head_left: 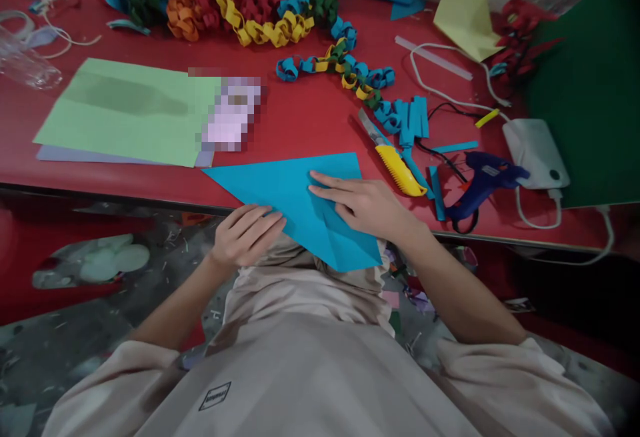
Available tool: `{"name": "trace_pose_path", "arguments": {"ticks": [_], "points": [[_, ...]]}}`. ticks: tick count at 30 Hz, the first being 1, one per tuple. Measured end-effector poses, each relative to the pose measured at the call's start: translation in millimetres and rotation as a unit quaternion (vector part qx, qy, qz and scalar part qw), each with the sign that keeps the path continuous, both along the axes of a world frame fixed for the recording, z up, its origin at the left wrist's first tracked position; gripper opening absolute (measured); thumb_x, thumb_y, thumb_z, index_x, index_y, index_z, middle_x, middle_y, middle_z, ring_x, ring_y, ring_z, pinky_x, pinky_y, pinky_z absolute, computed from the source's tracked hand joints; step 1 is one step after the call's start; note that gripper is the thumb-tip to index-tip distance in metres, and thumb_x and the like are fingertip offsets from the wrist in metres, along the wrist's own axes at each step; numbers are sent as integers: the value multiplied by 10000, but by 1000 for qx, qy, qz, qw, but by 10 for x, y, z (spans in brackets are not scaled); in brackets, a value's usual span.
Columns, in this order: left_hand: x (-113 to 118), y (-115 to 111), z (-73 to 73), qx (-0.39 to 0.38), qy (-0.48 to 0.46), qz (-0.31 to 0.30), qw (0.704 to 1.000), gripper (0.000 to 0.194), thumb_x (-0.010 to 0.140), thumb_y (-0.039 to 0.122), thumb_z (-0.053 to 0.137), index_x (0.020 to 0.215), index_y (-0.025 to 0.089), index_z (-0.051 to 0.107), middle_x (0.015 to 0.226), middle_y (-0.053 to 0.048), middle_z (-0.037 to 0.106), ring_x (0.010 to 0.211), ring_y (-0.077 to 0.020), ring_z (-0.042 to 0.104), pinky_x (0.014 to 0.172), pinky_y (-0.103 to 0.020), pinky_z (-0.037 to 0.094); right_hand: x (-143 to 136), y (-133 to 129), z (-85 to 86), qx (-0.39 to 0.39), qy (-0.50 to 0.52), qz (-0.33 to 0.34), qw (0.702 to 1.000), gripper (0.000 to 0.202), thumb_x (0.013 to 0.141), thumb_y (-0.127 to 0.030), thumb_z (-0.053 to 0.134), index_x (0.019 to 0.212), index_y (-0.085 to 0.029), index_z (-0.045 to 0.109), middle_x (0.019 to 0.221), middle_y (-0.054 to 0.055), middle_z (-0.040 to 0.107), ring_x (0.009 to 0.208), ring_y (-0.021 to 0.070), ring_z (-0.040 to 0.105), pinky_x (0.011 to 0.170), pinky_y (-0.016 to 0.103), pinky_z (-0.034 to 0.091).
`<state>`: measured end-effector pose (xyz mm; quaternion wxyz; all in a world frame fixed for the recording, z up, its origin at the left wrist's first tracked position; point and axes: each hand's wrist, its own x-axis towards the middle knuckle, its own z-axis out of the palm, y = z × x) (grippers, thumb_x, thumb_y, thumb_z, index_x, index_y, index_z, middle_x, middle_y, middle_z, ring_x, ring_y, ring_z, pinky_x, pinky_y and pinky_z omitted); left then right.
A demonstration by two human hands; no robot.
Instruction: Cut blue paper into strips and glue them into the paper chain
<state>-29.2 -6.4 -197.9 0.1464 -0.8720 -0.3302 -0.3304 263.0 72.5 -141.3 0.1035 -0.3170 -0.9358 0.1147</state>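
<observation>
A folded sheet of blue paper (pixel 290 190) lies partly on the red table and overhangs its front edge above my lap. My left hand (pixel 250 233) grips the paper's lower left edge, fingers on top and the thumb hidden. Across the paper's right part rests my right hand (pixel 370 207), with two fingers stretched out flat and apart on the surface and the others bent. To the right of the paper lies a yellow box cutter (pixel 400 169), its blade pointing away from me.
A dark blue glue gun (pixel 483 180) and a white power bank (pixel 535 153) with cables lie at right. Paper chains (pixel 250 3) pile up at the back. Green paper (pixel 125 110) and a blurred-out object (pixel 231 113) lie left. Blue strips (pixel 414 120) sit near the cutter.
</observation>
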Motion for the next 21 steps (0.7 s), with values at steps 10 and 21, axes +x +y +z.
{"name": "trace_pose_path", "arguments": {"ticks": [10,21], "points": [[-368,302,386,-92,-20,210,973,640,1016,598,398,1493,189,522,1473,-132,576,1325,-348,568,1081,-530,447,1,-13,-24,14,13,4,1000,537,956,-76,458,1434,-273,605,1568,-41,475,1264,170,663,969,313,596],[-579,543,537,-209,20,277,938,509,1049,502,399,1470,254,539,1685,-58,285,1528,-389,312,1208,-570,301,-2,-8,-16,13,13,6,1000,531,952,-75,469,1428,-264,612,1560,-18,493,1254,184,671,957,333,608]]}}
